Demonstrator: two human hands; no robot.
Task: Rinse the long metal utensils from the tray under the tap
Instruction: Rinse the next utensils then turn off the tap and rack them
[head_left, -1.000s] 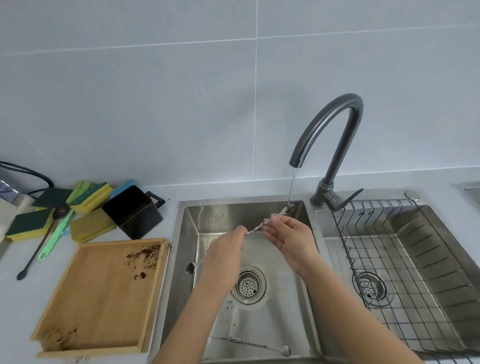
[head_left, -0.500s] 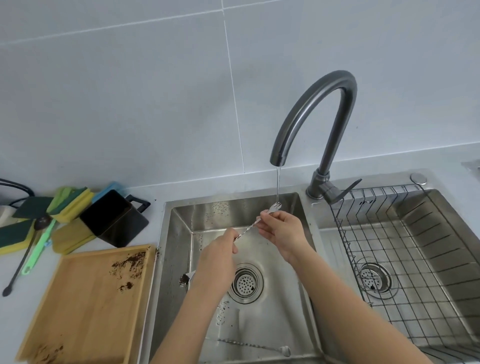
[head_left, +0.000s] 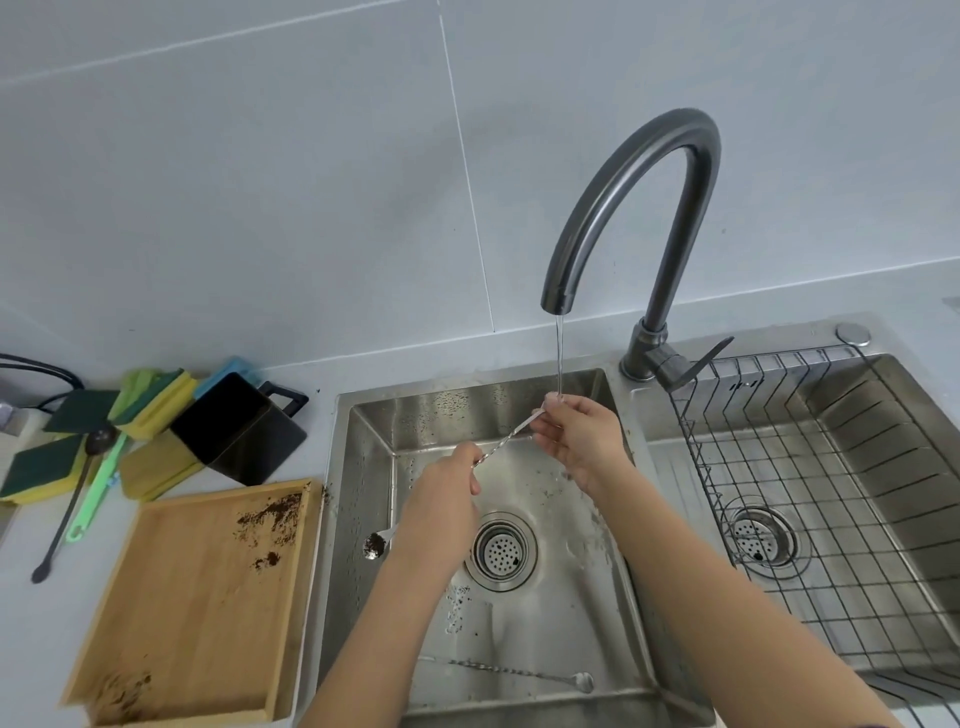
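Note:
A long twisted metal spoon (head_left: 506, 441) slants across the left sink basin (head_left: 566, 613). My left hand (head_left: 441, 512) grips its middle, and its small bowl (head_left: 374, 545), dirty with brown grounds, sticks out to the left. My right hand (head_left: 576, 441) pinches its upper end under the thin water stream (head_left: 559, 353) from the dark curved tap (head_left: 639, 171). A second twisted spoon (head_left: 519, 670) lies on the basin floor near the front. The wooden tray (head_left: 197, 603) on the left counter holds only brown grounds.
Sponges (head_left: 150, 400), a black container (head_left: 239, 431), a green brush (head_left: 96, 493) and a dark long spoon (head_left: 67, 509) lie behind the tray. A wire rack (head_left: 810, 493) fills the right basin. The tap lever (head_left: 696, 364) points right.
The view has shifted so the sink sits further right and closer. My right hand's fingers have slid over the spoon's upper tip, which showed above them half a second ago.

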